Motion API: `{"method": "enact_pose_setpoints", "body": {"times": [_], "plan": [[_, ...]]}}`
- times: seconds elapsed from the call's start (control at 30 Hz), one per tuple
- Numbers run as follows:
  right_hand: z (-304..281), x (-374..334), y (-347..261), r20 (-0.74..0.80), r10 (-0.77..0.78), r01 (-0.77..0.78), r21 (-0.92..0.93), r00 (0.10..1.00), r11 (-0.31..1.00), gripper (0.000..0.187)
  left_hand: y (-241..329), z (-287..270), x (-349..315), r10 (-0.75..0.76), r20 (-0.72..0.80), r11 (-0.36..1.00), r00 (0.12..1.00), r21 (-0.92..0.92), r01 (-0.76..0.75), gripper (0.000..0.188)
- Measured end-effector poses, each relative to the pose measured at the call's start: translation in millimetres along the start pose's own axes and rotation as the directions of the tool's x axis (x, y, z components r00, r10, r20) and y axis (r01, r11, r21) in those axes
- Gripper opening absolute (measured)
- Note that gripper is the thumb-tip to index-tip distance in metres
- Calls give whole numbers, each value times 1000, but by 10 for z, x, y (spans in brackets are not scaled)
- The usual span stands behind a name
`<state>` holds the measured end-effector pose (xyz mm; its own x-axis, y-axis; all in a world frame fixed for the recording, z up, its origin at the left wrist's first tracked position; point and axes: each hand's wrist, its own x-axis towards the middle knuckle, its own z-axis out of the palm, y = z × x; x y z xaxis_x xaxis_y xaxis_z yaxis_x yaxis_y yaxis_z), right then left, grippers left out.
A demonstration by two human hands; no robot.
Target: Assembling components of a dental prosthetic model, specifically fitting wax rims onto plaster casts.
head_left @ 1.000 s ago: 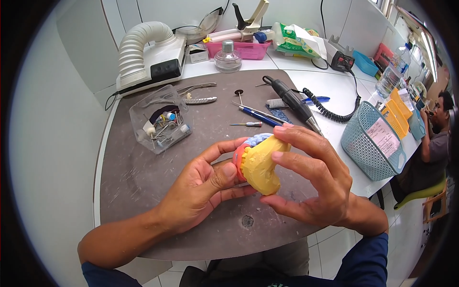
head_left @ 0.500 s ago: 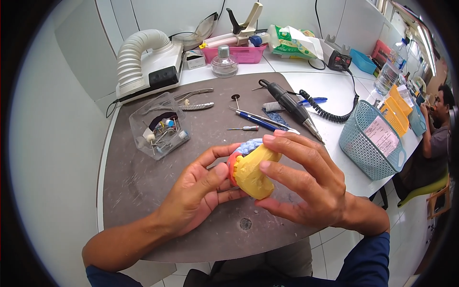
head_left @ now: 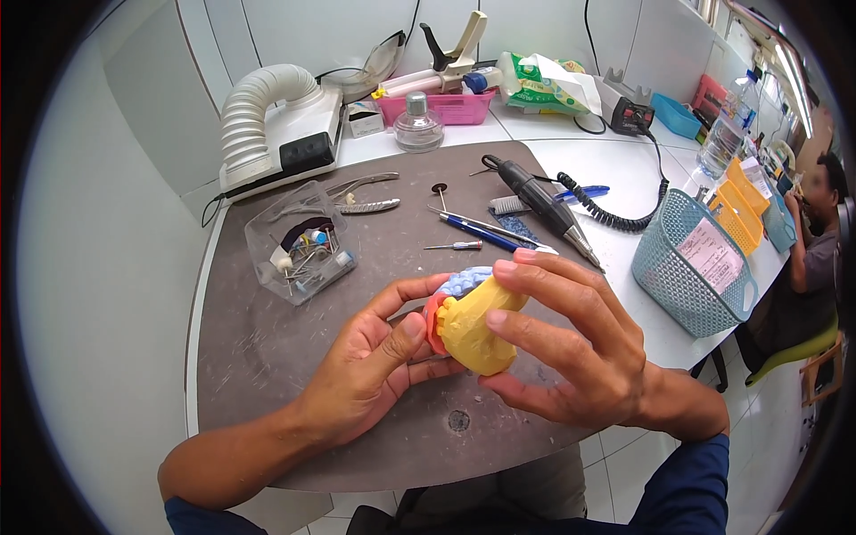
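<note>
Over the near half of the worktop, a yellow plaster dental cast (head_left: pixel 474 337) is tilted against a pale blue dental cast (head_left: pixel 465 282). A red-pink rim (head_left: pixel 434 323), wax-like in look, runs along their left side. My left hand (head_left: pixel 366 357) holds the blue cast and the pink rim from the left, its thumb near the rim and its fingers partly behind. From the right, my right hand (head_left: pixel 584 343) grips the yellow cast, fingertips on its top and face and thumb at its lower edge. Where the two casts meet behind is hidden.
On the brown worktop (head_left: pixel 267 392) lie a clear box of burs (head_left: pixel 301 245), pliers (head_left: pixel 367 205), a small screwdriver (head_left: pixel 453 245), a blue-handled tool (head_left: pixel 486 230) and a corded handpiece (head_left: pixel 539 196). A blue-green basket (head_left: pixel 682 267) stands right. A person (head_left: pixel 811 241) sits at far right.
The yellow cast has tipped slightly, and a bit more of the blue cast shows above it. Both hands keep nearly the same grip, while the whole view has shifted a little.
</note>
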<state>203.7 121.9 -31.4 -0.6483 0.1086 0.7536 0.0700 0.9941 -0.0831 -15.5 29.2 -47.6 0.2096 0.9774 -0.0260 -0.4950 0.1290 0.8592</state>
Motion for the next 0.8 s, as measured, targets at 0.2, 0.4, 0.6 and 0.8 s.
{"method": "enact_pose_setpoints", "body": {"times": [0.2, 0.4, 0.6, 0.8], "plan": [[-5, -3, -37, -24, 58, -56, 55, 998, 997, 67, -4, -21, 9, -6, 8, 998, 1000, -55, 7, 54], [-17, 5, -50, -4, 68, -68, 66, 998, 996, 67, -2, -23, 13, -12, -2, 999, 1000, -45, 12, 53], [-16, 17, -54, 0, 58, -58, 76, 998, 995, 66, -3, -18, 12, -7, 15, 999, 1000, -37, 8, 53], [-4, 16, -59, 1, 53, -53, 86, 999, 995, 65, -2, -1, 14, -16, -11, 1000, 1000, -24, 16, 54]]}}
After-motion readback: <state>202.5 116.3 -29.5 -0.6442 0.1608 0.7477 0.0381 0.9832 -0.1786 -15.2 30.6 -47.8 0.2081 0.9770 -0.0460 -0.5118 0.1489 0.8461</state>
